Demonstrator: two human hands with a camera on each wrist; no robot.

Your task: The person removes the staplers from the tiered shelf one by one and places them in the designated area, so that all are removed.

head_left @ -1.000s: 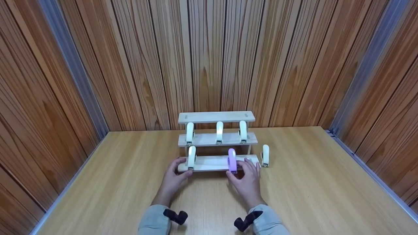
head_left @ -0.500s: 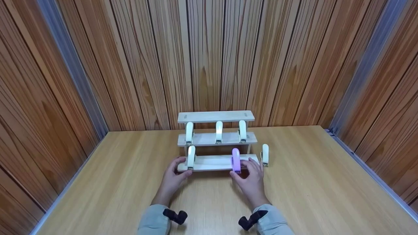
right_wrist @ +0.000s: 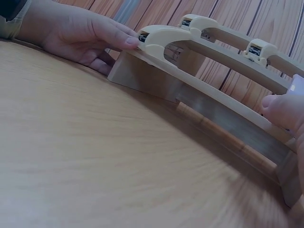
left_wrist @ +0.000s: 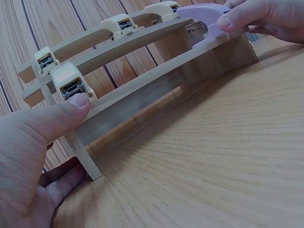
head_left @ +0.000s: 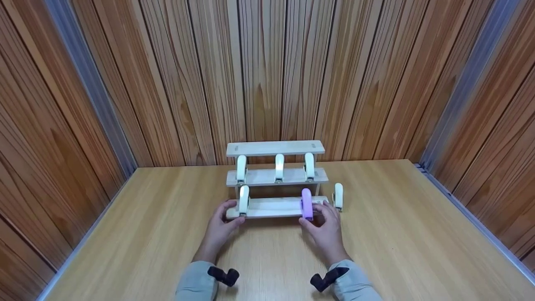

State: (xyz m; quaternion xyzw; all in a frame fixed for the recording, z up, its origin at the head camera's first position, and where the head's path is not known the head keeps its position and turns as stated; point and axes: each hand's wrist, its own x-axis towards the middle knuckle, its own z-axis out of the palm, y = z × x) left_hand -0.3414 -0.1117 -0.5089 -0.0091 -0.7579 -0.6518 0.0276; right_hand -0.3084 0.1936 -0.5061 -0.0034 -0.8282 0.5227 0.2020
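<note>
A three-step wooden display rack (head_left: 273, 207) stands on the table. My left hand (head_left: 220, 225) grips the left end of its lowest step, the thumb at the front edge by a cream stapler (head_left: 244, 201) and the other fingers round the end panel. On the right part of the same step, my right hand (head_left: 325, 223) pinches a purple stapler (head_left: 306, 203) between thumb and fingers. In the left wrist view the purple stapler (left_wrist: 204, 18) sits on the board under that hand. Its base is partly hidden by the fingers.
Three cream staplers, the middle one (head_left: 279, 168) among them, stand along the second step. Another cream stapler (head_left: 338, 196) stands on the table right of the rack, close to the right hand. The top step (head_left: 276, 148) lies near the wood-panelled back wall (head_left: 267, 75).
My right hand has slid the purple stapler to the right along the lowest step. The left hand keeps its hold on the rack's left end. The other staplers stay put.
</note>
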